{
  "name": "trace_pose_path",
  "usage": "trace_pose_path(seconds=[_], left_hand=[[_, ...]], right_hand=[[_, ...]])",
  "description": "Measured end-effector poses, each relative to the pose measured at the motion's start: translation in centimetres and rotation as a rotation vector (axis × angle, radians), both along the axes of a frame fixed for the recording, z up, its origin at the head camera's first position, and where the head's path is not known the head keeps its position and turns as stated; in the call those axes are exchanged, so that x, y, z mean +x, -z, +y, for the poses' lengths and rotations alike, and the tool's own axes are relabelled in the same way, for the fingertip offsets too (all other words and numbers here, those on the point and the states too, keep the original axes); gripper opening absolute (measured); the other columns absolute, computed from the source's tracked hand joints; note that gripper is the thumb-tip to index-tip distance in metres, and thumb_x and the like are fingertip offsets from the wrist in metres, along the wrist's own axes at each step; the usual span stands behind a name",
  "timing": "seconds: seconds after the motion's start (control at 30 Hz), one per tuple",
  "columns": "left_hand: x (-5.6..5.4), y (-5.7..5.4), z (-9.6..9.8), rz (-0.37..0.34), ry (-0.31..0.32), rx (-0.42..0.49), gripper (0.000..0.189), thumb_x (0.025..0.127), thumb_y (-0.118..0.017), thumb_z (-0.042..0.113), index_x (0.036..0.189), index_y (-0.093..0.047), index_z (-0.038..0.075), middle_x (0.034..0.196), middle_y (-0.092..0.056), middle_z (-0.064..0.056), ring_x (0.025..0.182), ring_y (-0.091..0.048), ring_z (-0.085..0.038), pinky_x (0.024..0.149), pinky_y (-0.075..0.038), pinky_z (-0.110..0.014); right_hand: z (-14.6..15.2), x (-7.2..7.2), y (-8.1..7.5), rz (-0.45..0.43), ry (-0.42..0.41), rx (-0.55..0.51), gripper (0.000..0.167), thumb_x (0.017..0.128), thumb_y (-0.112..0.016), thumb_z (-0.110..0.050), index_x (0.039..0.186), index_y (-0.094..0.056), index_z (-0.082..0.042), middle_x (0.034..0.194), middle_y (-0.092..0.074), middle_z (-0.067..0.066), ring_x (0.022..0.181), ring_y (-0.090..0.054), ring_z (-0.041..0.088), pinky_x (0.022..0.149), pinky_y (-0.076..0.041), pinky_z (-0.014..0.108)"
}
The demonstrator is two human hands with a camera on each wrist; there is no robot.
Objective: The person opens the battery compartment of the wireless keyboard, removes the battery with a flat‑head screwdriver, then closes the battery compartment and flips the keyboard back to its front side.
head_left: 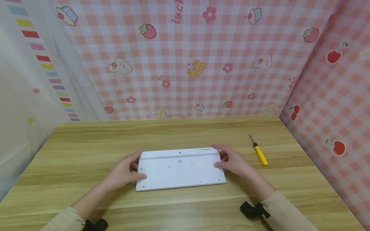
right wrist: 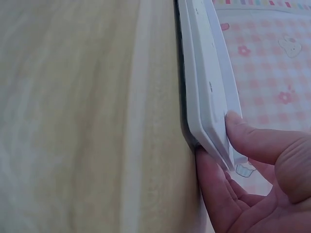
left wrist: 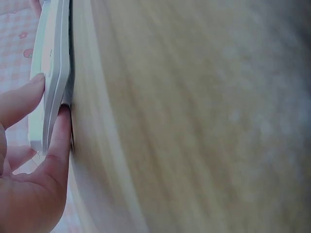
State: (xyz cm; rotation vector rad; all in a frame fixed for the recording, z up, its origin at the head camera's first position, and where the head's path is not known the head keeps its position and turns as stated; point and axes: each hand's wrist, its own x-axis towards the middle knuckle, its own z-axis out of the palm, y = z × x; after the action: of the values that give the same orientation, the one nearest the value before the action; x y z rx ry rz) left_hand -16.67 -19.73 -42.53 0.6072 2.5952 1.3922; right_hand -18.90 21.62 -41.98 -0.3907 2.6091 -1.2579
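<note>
A white keyboard [head_left: 185, 173] lies underside up over the wooden table [head_left: 185, 211], showing several small screws and a raised strip along its far edge. My left hand [head_left: 121, 171] grips its left end, thumb on the upturned underside. At the opposite end my right hand [head_left: 235, 163] holds it the same way. In the left wrist view, fingers [left wrist: 59, 133] reach under the keyboard's edge [left wrist: 59, 58], close over the tabletop. The right wrist view shows the thumb [right wrist: 257, 141] on one face of the keyboard [right wrist: 206, 73] and fingers tucked beneath the other.
To the right of the keyboard lies a screwdriver [head_left: 260, 155] with a yellow and black handle, its shaft directed away from me. A pink checked cloth [head_left: 185, 45] hangs behind the table, and another cloth [head_left: 341, 106] borders the right side.
</note>
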Motion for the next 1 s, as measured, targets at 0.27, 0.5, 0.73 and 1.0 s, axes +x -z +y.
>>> trace_pose_path(seconds=[0.27, 0.5, 0.73, 1.0], left_hand=[[0.13, -0.08, -0.04, 0.016, -0.027, -0.037, 0.089, 0.077, -0.085, 0.007, 0.147, -0.033, -0.013, 0.109, -0.057, -0.018, 0.083, -0.057, -0.019, 0.066, -0.054, -0.024], [0.21, -0.26, 0.01, 0.009, -0.058, -0.061, 0.088, 0.076, -0.086, 0.007, 0.146, -0.036, -0.012, 0.114, -0.055, -0.022, 0.086, -0.055, -0.021, 0.069, -0.054, -0.023], [0.14, -0.36, 0.04, 0.010, -0.071, -0.104, 0.087, 0.078, -0.086, 0.011, 0.147, -0.037, -0.010, 0.116, -0.055, -0.022, 0.087, -0.055, -0.021, 0.070, -0.054, -0.024], [0.11, -0.29, -0.15, -0.003, -0.081, -0.107, 0.087, 0.079, -0.085, 0.013, 0.148, -0.037, -0.007, 0.120, -0.053, -0.023, 0.087, -0.055, -0.020, 0.071, -0.053, -0.025]], right_hand=[[-0.19, -0.07, 0.00, 0.029, -0.011, 0.041, 0.066, 0.087, -0.077, -0.010, 0.146, -0.048, -0.010, 0.101, -0.059, 0.010, 0.082, -0.052, 0.023, 0.066, -0.049, 0.031], [-0.43, -0.08, 0.00, 0.052, -0.026, 0.074, 0.063, 0.086, -0.077, -0.009, 0.143, -0.050, -0.011, 0.098, -0.060, 0.008, 0.083, -0.052, 0.022, 0.071, -0.047, 0.033], [-0.64, -0.21, -0.02, 0.081, -0.039, 0.086, 0.062, 0.085, -0.078, -0.006, 0.141, -0.052, -0.008, 0.101, -0.061, 0.008, 0.083, -0.053, 0.021, 0.072, -0.049, 0.032], [-0.70, -0.45, 0.06, 0.100, -0.051, 0.081, 0.061, 0.083, -0.079, -0.006, 0.139, -0.054, -0.006, 0.102, -0.060, 0.009, 0.083, -0.052, 0.021, 0.071, -0.048, 0.031]])
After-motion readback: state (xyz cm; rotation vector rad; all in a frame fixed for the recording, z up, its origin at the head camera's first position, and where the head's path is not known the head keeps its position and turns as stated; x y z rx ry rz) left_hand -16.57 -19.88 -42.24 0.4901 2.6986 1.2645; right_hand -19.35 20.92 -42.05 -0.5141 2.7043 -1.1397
